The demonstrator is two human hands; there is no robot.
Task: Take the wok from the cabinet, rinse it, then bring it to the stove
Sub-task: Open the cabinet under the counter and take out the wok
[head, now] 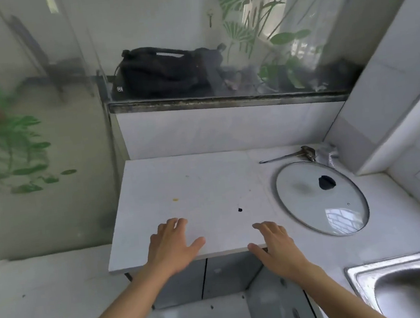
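No wok is in view. My left hand and my right hand hover palm down over the front edge of a white countertop, fingers spread, holding nothing. Below that edge are grey cabinet doors, which look shut. A steel sink sits at the lower right, to the right of my right arm. A round glass lid with a black knob lies flat on the counter to the right of my right hand. No stove is visible.
A metal ladle lies at the counter's back right near crumpled foil. A black bag rests on the dark ledge behind the counter. Tiled walls close the right side. A glass panel with green leaf print stands at the left; white floor lies below it.
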